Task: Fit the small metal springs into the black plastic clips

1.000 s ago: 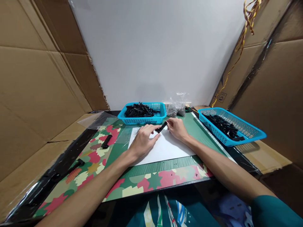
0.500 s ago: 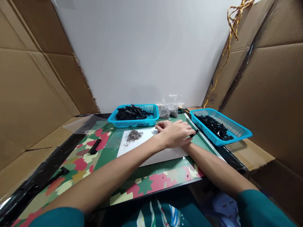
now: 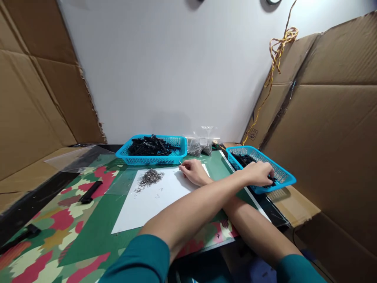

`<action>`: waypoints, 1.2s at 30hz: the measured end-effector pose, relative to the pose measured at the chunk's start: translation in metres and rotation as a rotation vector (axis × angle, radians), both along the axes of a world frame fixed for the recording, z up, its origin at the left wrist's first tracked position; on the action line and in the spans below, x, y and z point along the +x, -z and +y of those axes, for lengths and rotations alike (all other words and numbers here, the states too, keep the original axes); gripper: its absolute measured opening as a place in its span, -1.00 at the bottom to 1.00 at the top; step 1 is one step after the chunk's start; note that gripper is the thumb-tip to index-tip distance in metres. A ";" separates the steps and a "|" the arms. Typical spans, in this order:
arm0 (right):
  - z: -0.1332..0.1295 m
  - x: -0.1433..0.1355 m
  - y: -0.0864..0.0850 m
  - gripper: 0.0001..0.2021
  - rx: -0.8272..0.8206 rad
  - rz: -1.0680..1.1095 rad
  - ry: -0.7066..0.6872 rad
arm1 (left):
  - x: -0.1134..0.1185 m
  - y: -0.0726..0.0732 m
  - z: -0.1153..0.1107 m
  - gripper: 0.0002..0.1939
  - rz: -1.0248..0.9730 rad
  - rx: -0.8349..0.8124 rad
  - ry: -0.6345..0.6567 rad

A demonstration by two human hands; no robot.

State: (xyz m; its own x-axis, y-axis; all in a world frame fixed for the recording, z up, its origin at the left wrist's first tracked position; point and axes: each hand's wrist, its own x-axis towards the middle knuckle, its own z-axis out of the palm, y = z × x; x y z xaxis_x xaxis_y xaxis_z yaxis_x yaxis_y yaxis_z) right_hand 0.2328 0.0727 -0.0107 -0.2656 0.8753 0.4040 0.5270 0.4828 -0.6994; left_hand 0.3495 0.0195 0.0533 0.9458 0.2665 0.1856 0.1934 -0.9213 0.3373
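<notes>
Cardboard walls (image 3: 332,129), patterned tabletop (image 3: 59,220), white paper (image 3: 173,190), right hand (image 3: 193,171) pinching slim object (image 3: 180,162), left hand (image 3: 259,173) in blue basket (image 3: 290,180), grip unclear

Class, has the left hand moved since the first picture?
Yes: the left hand moved rightward, from over the white paper to the right-hand blue basket.
</notes>
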 end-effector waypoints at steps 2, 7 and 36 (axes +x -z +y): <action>0.000 0.000 -0.001 -0.71 0.017 -0.021 -0.016 | 0.017 -0.005 -0.001 -0.75 0.034 0.037 -0.061; 0.003 0.001 -0.003 -0.76 0.038 -0.055 0.001 | 0.037 0.002 0.000 -0.51 0.004 -0.021 -0.066; -0.011 -0.002 0.002 -0.79 0.026 -0.044 0.020 | -0.415 -0.020 0.102 -0.62 -0.082 0.256 -1.186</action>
